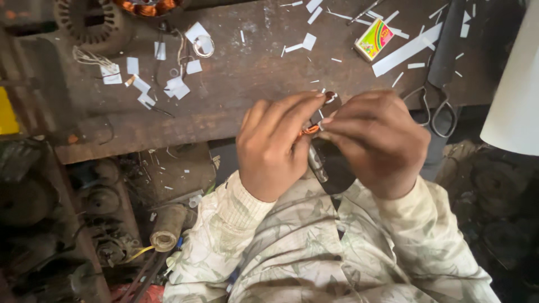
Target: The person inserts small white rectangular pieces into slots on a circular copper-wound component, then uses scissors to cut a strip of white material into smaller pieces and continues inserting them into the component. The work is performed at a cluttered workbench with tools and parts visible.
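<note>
Head view: bright matchbox (pixel 374 39) lies beside scissors (pixel 435 109).

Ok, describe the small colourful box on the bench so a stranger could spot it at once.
Start at the dark wooden workbench strewn with white paper scraps. Near its far right lies a small flat box, just left of a long white strip. It alone is brightly coloured: yellow, red and green.

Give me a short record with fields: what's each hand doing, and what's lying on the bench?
Left hand: pinches orange copper wire with the right.
Right hand: fingertips meet the left's at the wire.
Under the hands: a dark tool, partly hidden.
Bench: worn dark wood, strewn with white paper scraps.
Also there: small colourful box, scissors, long white strip.
</note>
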